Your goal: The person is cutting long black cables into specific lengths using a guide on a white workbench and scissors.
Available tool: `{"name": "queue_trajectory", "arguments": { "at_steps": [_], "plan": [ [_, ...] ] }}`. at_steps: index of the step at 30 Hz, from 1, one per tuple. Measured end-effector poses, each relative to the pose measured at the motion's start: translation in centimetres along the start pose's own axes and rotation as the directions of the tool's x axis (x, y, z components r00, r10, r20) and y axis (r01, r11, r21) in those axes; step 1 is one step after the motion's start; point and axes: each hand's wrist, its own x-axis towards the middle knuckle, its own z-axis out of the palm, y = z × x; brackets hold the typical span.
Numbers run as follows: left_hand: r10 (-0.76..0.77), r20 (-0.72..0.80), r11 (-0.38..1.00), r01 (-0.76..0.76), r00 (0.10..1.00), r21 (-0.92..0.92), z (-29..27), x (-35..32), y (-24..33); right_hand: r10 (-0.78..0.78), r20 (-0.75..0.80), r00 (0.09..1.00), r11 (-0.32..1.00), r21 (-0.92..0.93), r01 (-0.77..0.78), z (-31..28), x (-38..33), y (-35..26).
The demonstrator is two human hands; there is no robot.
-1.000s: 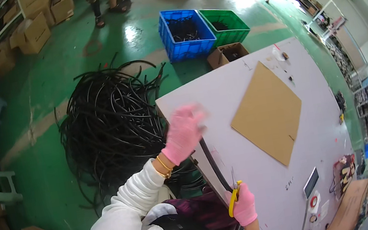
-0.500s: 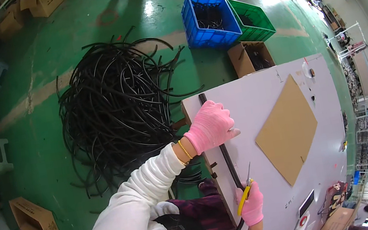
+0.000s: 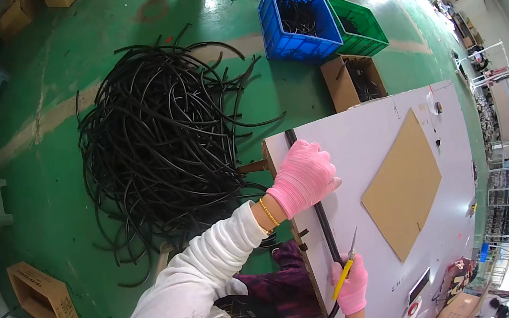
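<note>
A length of black rubber tube (image 3: 326, 231) lies along the left edge of a white-topped table (image 3: 349, 210), its lower end curving off the edge. My left hand (image 3: 303, 178), in a pink knit glove, is closed around the tube near its far end. Lower down, my pink-gloved right hand (image 3: 353, 291) grips yellow-handled scissors (image 3: 344, 278) with the pointed blades up and away from me. The tube passes beside that hand's thumb; whether the fingers also press on it I cannot tell. A brown cardboard sheet (image 3: 403, 185) rests on the table to the right.
On the green floor left of the table sprawls a large heap of black tubes (image 3: 157, 134). Beyond the table stand a blue crate (image 3: 303, 45), a green crate (image 3: 374, 33) and a cardboard box (image 3: 337, 86) holding tubes. A phone (image 3: 419, 286) sits on the table's near part.
The whole view has shifted slightly, with the table and both hands a little further right and lower. Both hands keep their hold; the scissors have tilted a little.
</note>
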Motion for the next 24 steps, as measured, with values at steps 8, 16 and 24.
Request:
{"name": "queue_trajectory", "arguments": {
  "at_steps": [8, 16, 24],
  "plan": [
    [-0.020, 0.040, 1.000, 0.019, 0.999, 0.021, -0.1, -0.1, 0.1, -0.065, -0.015, 0.998, 0.996, -0.058, 0.064, 0.4, -0.1, -0.8],
    [-0.013, 0.053, 1.000, 0.012, 0.999, 0.017, -0.2, 0.1, 0.0, -0.099, -0.043, 0.994, 0.993, -0.074, 0.096, 0.6, 0.0, -0.2],
    [0.004, -0.002, 1.000, -0.004, 1.000, 0.001, 0.0, 0.7, -0.2, -0.020, -0.040, 0.999, 0.998, 0.060, 0.022, 0.6, 0.4, -1.1]
  ]
}}
